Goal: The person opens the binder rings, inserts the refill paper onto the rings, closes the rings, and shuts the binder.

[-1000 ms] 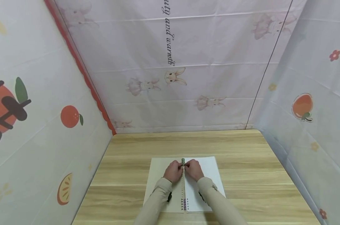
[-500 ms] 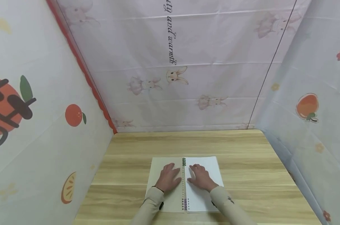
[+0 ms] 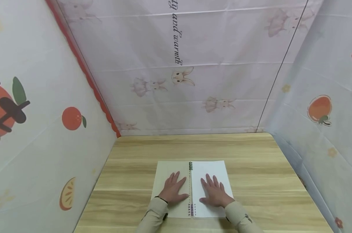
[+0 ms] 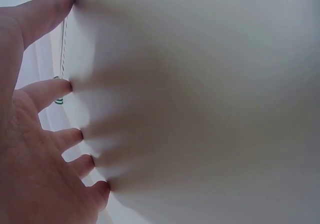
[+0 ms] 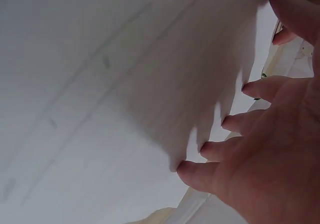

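An open notebook lies flat on the table, with a cream left page (image 3: 164, 171) and a white right page (image 3: 212, 166). Down its middle run punched holes, with a green binding coil (image 3: 191, 166) at the far end and a purple coil (image 3: 191, 209) at the near end. My left hand (image 3: 172, 190) rests spread on the cream page, fingertips touching the paper in the left wrist view. On the white page lies my right hand (image 3: 215, 192), fingers spread and fingertips touching it. Neither hand holds anything.
The wooden table (image 3: 129, 181) extends around the notebook on all sides. Printed fabric hangs as a back wall (image 3: 164, 119), a left wall (image 3: 42, 155) and a right wall (image 3: 315, 155).
Both hands have let go of the green coil at the notebook's far end. They moved apart and nearer the body, their fingers spreading onto the two pages.
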Action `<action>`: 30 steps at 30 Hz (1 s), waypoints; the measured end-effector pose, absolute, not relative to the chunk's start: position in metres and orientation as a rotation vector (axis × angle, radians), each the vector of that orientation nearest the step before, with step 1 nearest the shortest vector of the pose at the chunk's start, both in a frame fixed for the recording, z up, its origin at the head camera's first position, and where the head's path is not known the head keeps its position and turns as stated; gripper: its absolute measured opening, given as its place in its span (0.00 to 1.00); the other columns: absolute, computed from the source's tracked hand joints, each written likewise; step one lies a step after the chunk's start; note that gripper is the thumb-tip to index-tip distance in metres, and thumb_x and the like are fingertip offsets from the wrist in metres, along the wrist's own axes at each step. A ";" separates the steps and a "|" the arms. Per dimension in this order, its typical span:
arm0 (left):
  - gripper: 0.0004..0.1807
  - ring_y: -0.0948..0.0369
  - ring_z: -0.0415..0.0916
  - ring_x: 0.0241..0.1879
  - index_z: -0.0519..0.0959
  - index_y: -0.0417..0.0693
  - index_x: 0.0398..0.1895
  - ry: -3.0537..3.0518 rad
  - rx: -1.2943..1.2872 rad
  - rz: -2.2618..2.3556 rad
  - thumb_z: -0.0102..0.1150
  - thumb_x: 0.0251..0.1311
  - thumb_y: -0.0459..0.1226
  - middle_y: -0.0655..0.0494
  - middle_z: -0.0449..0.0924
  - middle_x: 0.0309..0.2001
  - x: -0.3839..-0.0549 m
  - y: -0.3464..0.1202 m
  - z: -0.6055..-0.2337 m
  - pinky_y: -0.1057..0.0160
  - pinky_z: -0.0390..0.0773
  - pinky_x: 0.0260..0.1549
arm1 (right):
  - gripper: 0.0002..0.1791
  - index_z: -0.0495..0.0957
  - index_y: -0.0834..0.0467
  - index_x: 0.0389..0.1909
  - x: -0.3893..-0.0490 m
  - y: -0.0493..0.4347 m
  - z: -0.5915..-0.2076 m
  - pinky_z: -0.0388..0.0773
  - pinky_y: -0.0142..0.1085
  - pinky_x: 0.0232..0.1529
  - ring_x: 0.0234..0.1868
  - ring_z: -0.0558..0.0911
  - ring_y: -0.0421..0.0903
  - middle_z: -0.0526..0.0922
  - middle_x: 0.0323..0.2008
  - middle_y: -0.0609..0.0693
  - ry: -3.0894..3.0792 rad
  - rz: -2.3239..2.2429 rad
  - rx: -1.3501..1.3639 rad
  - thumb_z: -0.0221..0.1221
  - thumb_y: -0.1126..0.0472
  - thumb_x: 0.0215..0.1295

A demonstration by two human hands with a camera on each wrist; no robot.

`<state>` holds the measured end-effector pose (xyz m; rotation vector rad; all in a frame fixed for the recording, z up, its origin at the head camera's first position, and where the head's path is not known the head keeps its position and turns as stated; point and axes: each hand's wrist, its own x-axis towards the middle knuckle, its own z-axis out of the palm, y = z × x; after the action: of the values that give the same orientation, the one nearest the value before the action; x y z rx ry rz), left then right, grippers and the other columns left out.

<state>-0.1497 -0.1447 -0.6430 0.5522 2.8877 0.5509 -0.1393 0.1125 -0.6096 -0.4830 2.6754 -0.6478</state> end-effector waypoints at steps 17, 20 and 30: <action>0.44 0.35 0.50 0.80 0.68 0.49 0.76 2.879 0.534 0.610 0.66 0.61 0.58 0.36 0.53 0.81 -0.169 -0.143 -0.643 0.33 0.56 0.75 | 0.49 0.58 0.57 0.80 -0.166 0.111 -0.611 0.42 0.70 0.78 0.82 0.41 0.72 0.45 0.84 0.64 2.649 -0.628 -0.471 0.69 0.44 0.64; 0.41 0.37 0.56 0.78 0.71 0.47 0.74 2.908 0.565 0.604 0.67 0.61 0.56 0.36 0.59 0.79 -0.169 -0.141 -0.647 0.36 0.60 0.74 | 0.47 0.63 0.60 0.77 -0.166 0.108 -0.617 0.44 0.70 0.78 0.81 0.44 0.74 0.49 0.82 0.67 2.670 -0.682 -0.491 0.71 0.47 0.61; 0.16 0.59 0.74 0.49 0.87 0.48 0.52 3.009 0.725 0.655 0.68 0.64 0.42 0.55 0.80 0.49 -0.158 -0.124 -0.643 0.61 0.77 0.48 | 0.17 0.87 0.61 0.46 -0.165 0.089 -0.628 0.77 0.52 0.54 0.50 0.77 0.55 0.81 0.48 0.57 2.841 -0.918 -0.633 0.74 0.61 0.56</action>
<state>-0.1580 -0.1242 -0.6426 0.7250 3.0086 0.6547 -0.1654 0.0885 -0.6276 -0.6334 2.8406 -0.9183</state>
